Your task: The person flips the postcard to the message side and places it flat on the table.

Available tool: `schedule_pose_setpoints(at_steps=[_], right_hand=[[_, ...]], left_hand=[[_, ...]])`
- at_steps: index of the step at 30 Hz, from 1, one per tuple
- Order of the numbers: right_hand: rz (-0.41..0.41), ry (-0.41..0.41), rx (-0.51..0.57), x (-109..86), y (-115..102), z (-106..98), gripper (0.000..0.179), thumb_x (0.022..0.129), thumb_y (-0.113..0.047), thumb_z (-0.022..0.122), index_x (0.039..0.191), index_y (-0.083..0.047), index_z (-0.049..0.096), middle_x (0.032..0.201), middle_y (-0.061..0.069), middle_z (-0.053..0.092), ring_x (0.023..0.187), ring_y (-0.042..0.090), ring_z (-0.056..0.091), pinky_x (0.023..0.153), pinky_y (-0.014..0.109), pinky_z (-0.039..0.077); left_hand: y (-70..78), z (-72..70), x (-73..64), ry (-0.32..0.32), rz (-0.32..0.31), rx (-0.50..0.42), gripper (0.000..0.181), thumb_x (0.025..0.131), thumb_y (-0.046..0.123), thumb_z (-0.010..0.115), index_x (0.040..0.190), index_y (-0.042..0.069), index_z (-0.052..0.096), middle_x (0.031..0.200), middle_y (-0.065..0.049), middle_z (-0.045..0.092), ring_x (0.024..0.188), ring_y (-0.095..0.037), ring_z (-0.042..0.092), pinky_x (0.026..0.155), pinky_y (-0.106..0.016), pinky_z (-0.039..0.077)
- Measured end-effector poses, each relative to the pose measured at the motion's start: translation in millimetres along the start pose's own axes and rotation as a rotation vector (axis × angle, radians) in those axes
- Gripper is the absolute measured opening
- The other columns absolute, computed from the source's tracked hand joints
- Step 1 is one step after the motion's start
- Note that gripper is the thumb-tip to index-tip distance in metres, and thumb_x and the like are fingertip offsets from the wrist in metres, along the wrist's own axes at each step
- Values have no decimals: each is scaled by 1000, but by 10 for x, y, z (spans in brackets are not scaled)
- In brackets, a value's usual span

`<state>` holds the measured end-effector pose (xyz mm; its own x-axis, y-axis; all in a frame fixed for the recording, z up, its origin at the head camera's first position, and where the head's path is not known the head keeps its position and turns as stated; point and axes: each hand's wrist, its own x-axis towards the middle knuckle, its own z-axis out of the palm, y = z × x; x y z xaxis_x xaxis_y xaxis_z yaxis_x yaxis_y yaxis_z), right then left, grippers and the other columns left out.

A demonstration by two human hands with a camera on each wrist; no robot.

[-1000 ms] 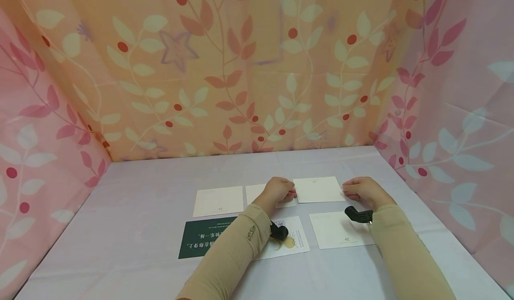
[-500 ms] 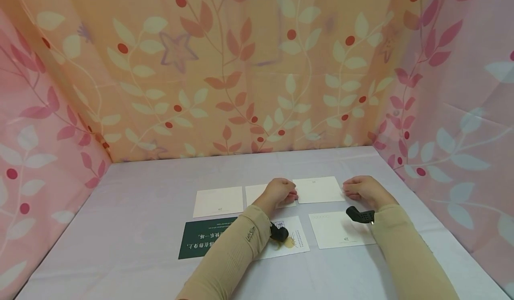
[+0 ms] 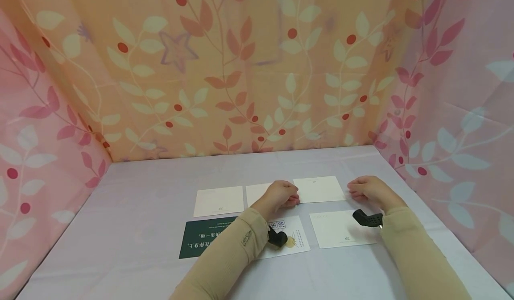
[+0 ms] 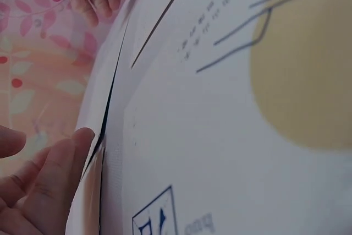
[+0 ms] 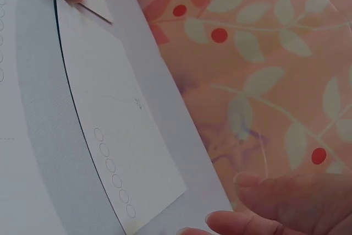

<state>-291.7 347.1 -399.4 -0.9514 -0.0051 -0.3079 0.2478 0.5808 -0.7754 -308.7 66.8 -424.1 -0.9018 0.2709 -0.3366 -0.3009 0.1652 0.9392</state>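
Observation:
My left hand [image 3: 283, 194] is at the left edge of a cream postcard [image 3: 321, 190] in the back row, its fingers over the neighbouring postcard [image 3: 254, 193]. In the left wrist view the thumb of this left hand [image 4: 47, 182] stands apart from its extended fingers. My right hand [image 3: 370, 190] hovers just off the right edge of the same cream postcard, holding nothing. The right wrist view shows that postcard [image 5: 118, 119] lying flat with a column of small circles, the loose fingers of my right hand [image 5: 275, 213] beyond its end.
Another cream postcard [image 3: 218, 202] lies at the back left. In front are a dark green postcard [image 3: 196, 242], an illustrated one [image 3: 297, 235] partly under the left sleeve, and a cream one [image 3: 337, 231]. Patterned curtains [image 3: 241, 68] enclose the white-covered table [image 3: 120, 228].
The right hand has drawn away to the right from the back postcard's edge. The left hand has shifted slightly right and nearer. The postcards lie about where they were.

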Motion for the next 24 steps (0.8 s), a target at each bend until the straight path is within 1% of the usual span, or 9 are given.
schedule_pose_setpoints(at_steps=[4, 7, 11, 14, 19, 24], right_hand=[[23, 2, -59, -58, -2, -7, 42, 91, -30, 55, 115, 5, 55, 101, 13, 63, 84, 19, 59, 79, 32, 50], [14, 0, -59, -112, 8, -7, 43, 91, -30, 54, 115, 6, 54, 102, 16, 63, 84, 19, 60, 77, 33, 50], [12, -3, -60, -198, 35, -18, 45, 91, -31, 55, 115, 7, 53, 102, 16, 63, 84, 19, 60, 75, 33, 49], [23, -2, -79, -257, 69, -30, 47, 90, -35, 55, 115, 5, 54, 101, 14, 64, 83, 18, 59, 75, 32, 48], [13, 1, -64, -339, 144, -44, 49, 91, -35, 54, 115, 7, 53, 99, 14, 64, 82, 19, 60, 75, 33, 50], [20, 14, -30, -399, 223, -44, 48, 91, -33, 54, 113, 9, 53, 95, 11, 64, 80, 18, 61, 73, 31, 51]], left_hand=[[-3, 40, -31, -3, -10, 22, 18, 89, 14, 56, 101, 3, 64, 86, -9, 65, 74, -17, 65, 66, -24, 53], [-17, 70, -60, -5, -18, 39, 16, 89, 14, 58, 99, 5, 65, 85, -8, 64, 73, -16, 65, 65, -23, 53], [-35, 88, -109, -48, 5, 35, 18, 88, 12, 57, 101, 3, 64, 86, -9, 64, 75, -17, 66, 66, -24, 53], [-40, 96, -148, -76, 22, 19, 19, 88, 10, 56, 103, 0, 63, 86, -10, 65, 77, -18, 66, 68, -25, 53], [-49, 109, -222, -78, 35, 63, 19, 87, 11, 57, 102, 2, 64, 86, -8, 66, 76, -15, 66, 67, -24, 53], [-61, 109, -294, -86, 36, 108, 17, 85, 11, 59, 99, 5, 66, 81, -6, 68, 73, -13, 65, 66, -23, 52]])
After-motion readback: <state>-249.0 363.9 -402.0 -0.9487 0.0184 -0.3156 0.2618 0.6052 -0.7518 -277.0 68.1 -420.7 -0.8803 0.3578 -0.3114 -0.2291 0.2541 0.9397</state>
